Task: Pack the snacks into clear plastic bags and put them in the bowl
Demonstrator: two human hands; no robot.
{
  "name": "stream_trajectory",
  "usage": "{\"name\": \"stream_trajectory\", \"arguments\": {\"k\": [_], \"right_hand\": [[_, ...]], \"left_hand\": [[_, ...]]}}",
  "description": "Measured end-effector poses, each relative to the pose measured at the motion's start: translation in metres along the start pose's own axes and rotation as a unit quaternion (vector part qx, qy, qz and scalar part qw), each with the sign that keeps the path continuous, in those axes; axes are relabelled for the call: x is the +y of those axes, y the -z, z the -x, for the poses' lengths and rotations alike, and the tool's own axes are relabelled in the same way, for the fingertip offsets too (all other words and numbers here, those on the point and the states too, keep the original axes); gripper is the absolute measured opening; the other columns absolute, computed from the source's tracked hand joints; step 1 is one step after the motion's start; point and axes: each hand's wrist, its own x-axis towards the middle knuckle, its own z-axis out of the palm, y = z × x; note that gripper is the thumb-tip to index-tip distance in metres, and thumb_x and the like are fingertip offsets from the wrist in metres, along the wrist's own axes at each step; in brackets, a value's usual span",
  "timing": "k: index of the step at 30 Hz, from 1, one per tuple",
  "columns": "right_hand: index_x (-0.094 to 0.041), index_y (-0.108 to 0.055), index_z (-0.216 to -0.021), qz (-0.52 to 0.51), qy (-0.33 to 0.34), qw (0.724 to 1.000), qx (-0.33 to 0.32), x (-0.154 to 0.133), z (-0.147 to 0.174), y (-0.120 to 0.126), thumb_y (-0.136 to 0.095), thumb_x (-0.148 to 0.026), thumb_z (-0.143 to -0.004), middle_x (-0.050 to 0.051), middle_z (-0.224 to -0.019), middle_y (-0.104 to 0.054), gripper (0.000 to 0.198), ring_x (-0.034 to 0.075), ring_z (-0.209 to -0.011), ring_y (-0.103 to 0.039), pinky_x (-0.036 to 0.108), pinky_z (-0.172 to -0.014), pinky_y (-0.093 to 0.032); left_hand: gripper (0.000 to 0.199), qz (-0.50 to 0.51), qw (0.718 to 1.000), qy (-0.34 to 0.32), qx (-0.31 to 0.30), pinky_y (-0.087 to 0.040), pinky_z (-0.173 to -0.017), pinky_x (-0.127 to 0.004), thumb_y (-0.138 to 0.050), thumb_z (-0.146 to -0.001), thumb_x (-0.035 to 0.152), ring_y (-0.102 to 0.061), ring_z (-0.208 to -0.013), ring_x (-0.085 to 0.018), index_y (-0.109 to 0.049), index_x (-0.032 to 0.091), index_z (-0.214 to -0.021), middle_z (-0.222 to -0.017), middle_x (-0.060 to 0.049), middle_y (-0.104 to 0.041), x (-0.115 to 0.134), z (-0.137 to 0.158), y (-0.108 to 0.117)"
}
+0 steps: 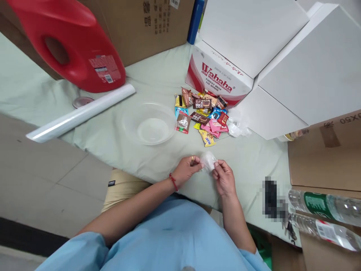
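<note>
One crumpled piece of clear plastic [208, 160], we see in the head view, sits between the left hand [184, 172] and the right hand [225, 180], near the front of the tabletop [160, 162]; both hands' fingers [196, 168] pinch its edges. Beyond, we see wrapped snacks [200, 117], a round translucent bowl [152, 131] to their left.

Crinkled, translucent plastic film [208, 161], smooth plastic bowl [152, 128], glossy snack wrappers [202, 118], matt tablecloth [259, 162].

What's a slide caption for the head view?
Left hand and right hand pinch translucent plastic near a clear bowl and wrapped snacks.
</note>
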Motion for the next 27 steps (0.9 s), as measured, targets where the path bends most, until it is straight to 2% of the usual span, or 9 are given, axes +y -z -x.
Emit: {"name": "stream_trajectory", "arguments": {"k": [5,7,12,14,16,19,23,27], "right_hand": [[-0.022,-0.065,-0.081,-0.023,0.008,1.0,0.02,-0.005,-0.006,0.017,-0.09,-0.048,-0.069,-0.008,-0.064,-0.043,0.038,0.005,-0.049,-0.031,0.019,-0.042,-0.025],[-0.023,-0.065,-0.082,-0.03,0.018,0.999,0.016,-0.007,-0.005,0.021,-0.088,-0.047,-0.072,-0.007,-0.066,-0.045,0.036,0.005,-0.05,-0.033,0.019,-0.043,-0.028],[-0.026,-0.069,-0.101,-0.037,0.013,0.999,-0.024,-0.008,-0.001,0.023,-0.083,-0.054,-0.076,-0.004,-0.073,-0.057,0.04,0.007,-0.051,-0.037,0.021,-0.042,-0.025],[-0.024,-0.071,-0.098,-0.003,0.013,1.0,-0.019,-0.01,-0.002,0.021,-0.087,-0.049,-0.073,-0.006,-0.069,-0.055,0.039,0.006,-0.049,-0.035,0.021,-0.043,-0.026],[-0.023,-0.071,-0.091,0.02,0.032,0.999,0.012,-0.012,-0.003,0.02,-0.09,-0.045,-0.07,-0.006,-0.067,-0.055,0.036,0.006,-0.049,-0.035,0.021,-0.044,-0.027],[-0.024,-0.071,-0.087,0.004,0.067,0.997,0.044,-0.017,-0.006,0.023,-0.091,-0.043,-0.067,-0.005,-0.071,-0.06,0.034,0.007,-0.051,-0.041,0.022,-0.046,-0.032],[-0.025,-0.074,-0.086,0.015,0.102,0.994,0.039,-0.02,-0.006,0.035,-0.091,-0.04,-0.067,-0.003,-0.07,-0.062,0.03,0.01,-0.056,-0.048,0.024,-0.05,-0.039],[-0.024,-0.078,-0.089,0.068,0.146,0.987,0.021,-0.019,-0.006,0.046,-0.086,-0.041,-0.075,0.0,-0.078,-0.066,0.024,0.012,-0.06,-0.05,0.027,-0.055,-0.041]], "left_hand": [[0.049,0.129,0.99,0.049,-0.019,-0.049,-0.073,-0.028,-0.093,-0.058,0.039,-0.057,-0.069,-0.01,-0.052,0.018,-0.076,-0.072,0.006,-0.057,0.011,-0.001,0.004],[0.049,0.147,0.987,0.054,-0.029,-0.05,-0.073,-0.028,-0.094,-0.058,0.036,-0.058,-0.071,-0.009,-0.053,0.018,-0.077,-0.074,0.006,-0.057,0.013,-0.002,0.005],[0.048,0.097,0.992,0.038,-0.065,-0.049,-0.067,-0.025,-0.094,-0.062,0.04,-0.061,-0.067,-0.01,-0.056,0.018,-0.08,-0.073,0.004,-0.063,0.01,-0.005,0.005],[0.048,0.075,0.995,0.034,-0.053,-0.047,-0.062,-0.023,-0.093,-0.063,0.045,-0.06,-0.062,-0.009,-0.058,0.017,-0.081,-0.069,0.005,-0.063,0.009,-0.006,0.005],[0.05,0.059,0.998,0.031,-0.02,-0.044,-0.056,-0.021,-0.093,-0.061,0.047,-0.056,-0.055,-0.007,-0.06,0.017,-0.081,-0.065,0.006,-0.061,0.011,-0.008,0.007],[0.052,0.053,0.998,0.036,0.003,-0.04,-0.05,-0.021,-0.094,-0.059,0.05,-0.053,-0.05,-0.006,-0.061,0.017,-0.082,-0.062,0.007,-0.058,0.015,-0.008,0.013],[0.049,0.047,0.999,0.018,-0.005,-0.04,-0.053,-0.021,-0.091,-0.062,0.052,-0.052,-0.052,-0.006,-0.063,0.017,-0.082,-0.064,0.006,-0.059,0.022,-0.005,0.023],[0.037,-0.002,0.999,-0.025,-0.023,-0.044,-0.062,-0.025,-0.086,-0.07,0.047,-0.053,-0.059,-0.009,-0.069,0.017,-0.084,-0.067,0.004,-0.06,0.025,-0.001,0.033]]}}
